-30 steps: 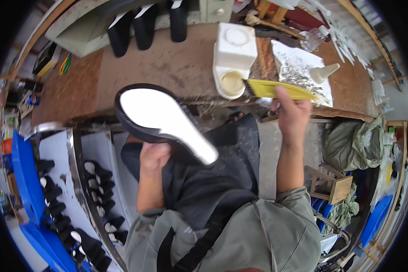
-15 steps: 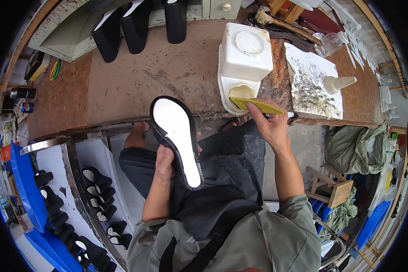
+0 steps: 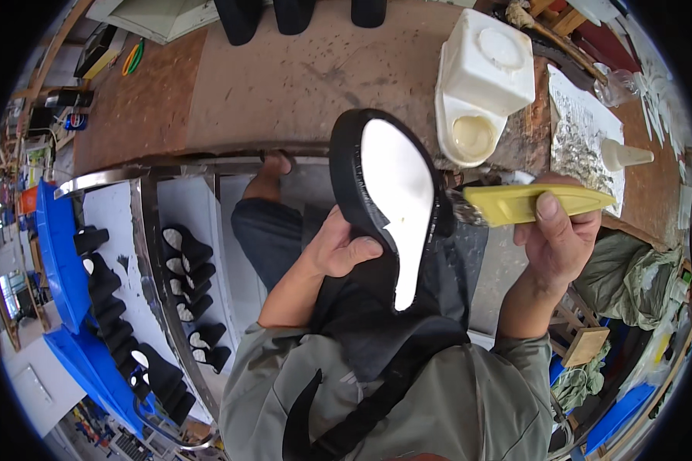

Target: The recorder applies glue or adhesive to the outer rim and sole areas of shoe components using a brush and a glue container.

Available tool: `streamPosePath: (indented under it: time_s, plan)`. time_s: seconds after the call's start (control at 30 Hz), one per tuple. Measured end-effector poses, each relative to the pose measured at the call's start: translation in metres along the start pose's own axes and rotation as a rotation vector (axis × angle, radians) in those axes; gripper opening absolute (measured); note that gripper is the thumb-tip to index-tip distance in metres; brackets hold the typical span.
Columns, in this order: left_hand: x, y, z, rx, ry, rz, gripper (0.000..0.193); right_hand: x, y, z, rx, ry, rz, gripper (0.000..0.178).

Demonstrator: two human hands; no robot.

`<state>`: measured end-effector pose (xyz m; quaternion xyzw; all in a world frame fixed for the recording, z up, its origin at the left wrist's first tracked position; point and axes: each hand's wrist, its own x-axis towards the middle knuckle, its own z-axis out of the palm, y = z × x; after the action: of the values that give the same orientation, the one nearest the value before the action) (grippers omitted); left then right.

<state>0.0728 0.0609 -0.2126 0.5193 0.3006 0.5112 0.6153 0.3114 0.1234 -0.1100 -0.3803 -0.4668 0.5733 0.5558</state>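
My left hand [image 3: 338, 244] grips a black wedge shoe sole [image 3: 396, 173] by its side, its thumb in sight and some fingers hidden behind it. A white lining covers the sole's upward face, wide at the far end and narrow near my lap. In my right hand [image 3: 559, 242] is a yellow-handled brush [image 3: 515, 204], the thumb pressed on its flat handle. Its dark wet bristles lie right beside the sole's right edge; whether they touch, I cannot tell. Beyond them, a white plastic glue dispenser [image 3: 484, 84] with a round cup of pale liquid stands on the bench.
The brown workbench [image 3: 284, 92] spans the far side, with several black wedges [image 3: 292, 15] at its back. A stained paper [image 3: 584, 131] bearing a pale nozzle [image 3: 627, 155] lies right. On my left, a metal-framed rack [image 3: 148, 230] holds more black wedges, near blue trays [image 3: 61, 261].
My right hand has drawn the brush out of the dispenser's cup and brought it to the sole's right edge. My left hand has raised and tilted the sole. The view has shifted.
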Motion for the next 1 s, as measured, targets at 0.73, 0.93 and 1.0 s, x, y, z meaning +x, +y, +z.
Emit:
streamPosePath:
  time_s: [0.73,0.93,1.0]
  plan:
    - [-0.035,0.055,0.042,0.182,-0.085,0.151,0.049,-0.008,-0.039,0.024,-0.319,-0.761,-0.749,0.026]
    - [-0.033,0.058,0.055,0.127,0.016,0.207,0.046,-0.021,-0.035,0.006,-0.208,-0.788,-0.74,0.02]
    - [-0.039,0.057,0.055,0.167,0.05,0.237,0.045,-0.032,-0.035,0.009,-0.097,-0.606,-0.495,0.016]
